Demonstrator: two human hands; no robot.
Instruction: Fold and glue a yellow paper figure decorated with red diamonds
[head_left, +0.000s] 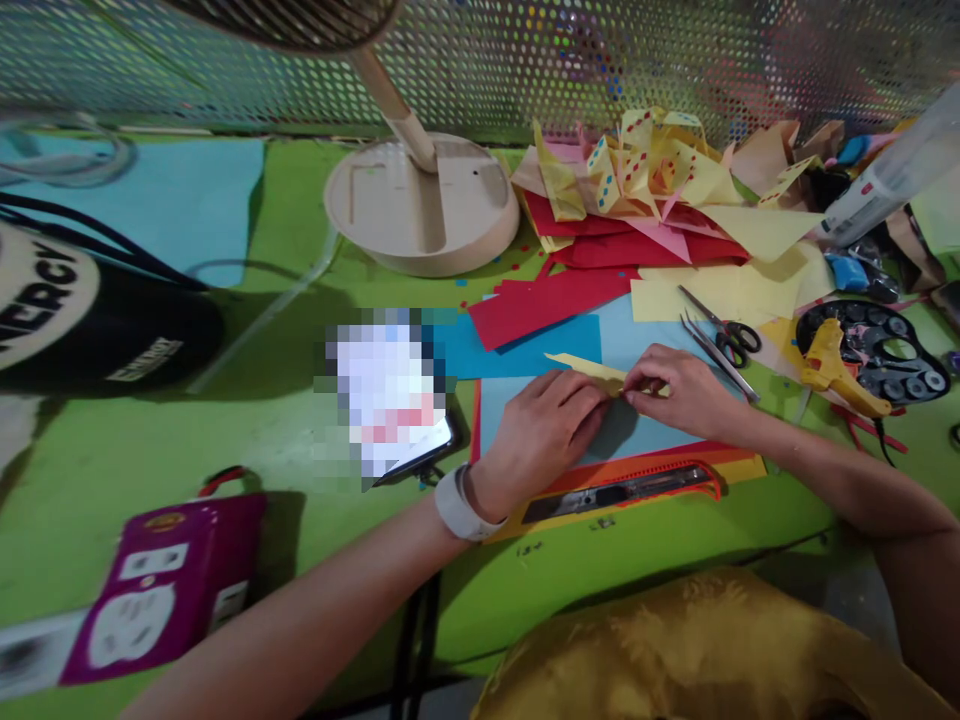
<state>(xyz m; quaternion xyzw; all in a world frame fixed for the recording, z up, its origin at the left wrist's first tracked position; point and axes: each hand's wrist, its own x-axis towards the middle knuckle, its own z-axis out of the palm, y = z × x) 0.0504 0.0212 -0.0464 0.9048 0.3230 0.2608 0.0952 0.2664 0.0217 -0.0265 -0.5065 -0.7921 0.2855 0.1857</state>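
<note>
Both my hands meet over a light blue sheet of paper [517, 410] and hold one small folded strip of yellow paper [589, 368]. My left hand [547, 415], with a pale band on its wrist, has its fingers closed on the strip's near side. My right hand [671, 388] pinches the strip's right end between thumb and fingertips. Part of the strip is hidden behind my left fingers. An orange box cutter [626, 490] lies just in front, on orange and yellow sheets. Tweezers [720, 355] and scissors [724, 325] rest beside my right hand.
Behind my hands lie a red paper strip [551, 305] and a heap of folded yellow paper [652, 165]. A fan base [424, 205] stands at the back. A lit phone [412, 450] sits left, a yellow glue gun [836, 365] right. Further left are a dark cup [150, 320] and purple pack [169, 580].
</note>
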